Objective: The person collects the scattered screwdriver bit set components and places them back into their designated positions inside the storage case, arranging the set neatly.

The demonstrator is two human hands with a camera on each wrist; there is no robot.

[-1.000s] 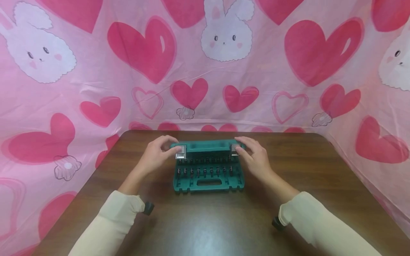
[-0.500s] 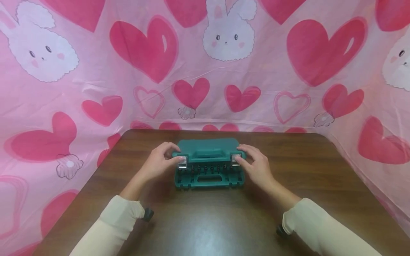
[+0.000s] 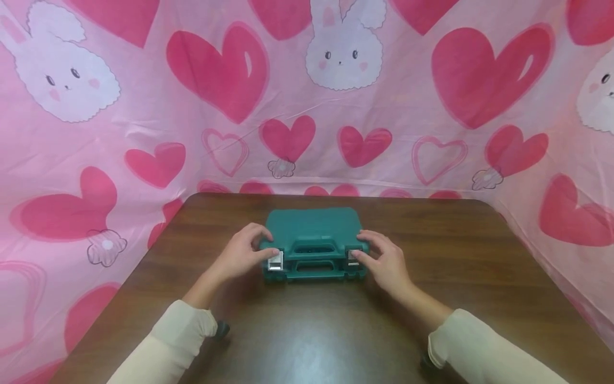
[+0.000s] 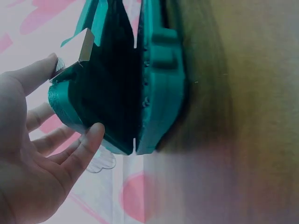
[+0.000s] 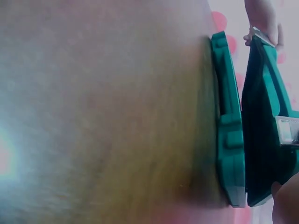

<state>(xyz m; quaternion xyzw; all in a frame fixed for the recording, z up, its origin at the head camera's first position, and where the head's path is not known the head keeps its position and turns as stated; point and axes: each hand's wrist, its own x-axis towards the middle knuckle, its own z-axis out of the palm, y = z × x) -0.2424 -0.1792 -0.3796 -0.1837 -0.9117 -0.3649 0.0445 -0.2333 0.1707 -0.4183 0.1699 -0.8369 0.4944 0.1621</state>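
Observation:
A green plastic tool case [image 3: 312, 221] lies on the table with its lid tilted partway down over the base. My left hand [image 3: 242, 253] grips the lid's front left corner, its thumb on the silver latch [image 3: 275, 261]. At the opposite corner my right hand [image 3: 388, 261] holds the lid likewise, thumb against the other silver latch [image 3: 353, 257]. Both wrist views show a wedge-shaped gap between the lid and the base [image 4: 161, 93], and both latches hang unfastened. The bits inside are hidden in the head view, and the right hand is mostly cut off in its wrist view.
The case rests toward the far side of a brown wooden table [image 3: 307, 330]. A pink cloth [image 3: 336, 106] printed with hearts and rabbits hangs behind the table and along both sides.
Both hands have swung the lid down and toward me, from nearly upright to close above the base. The rows of dark bits, visible earlier, are now covered.

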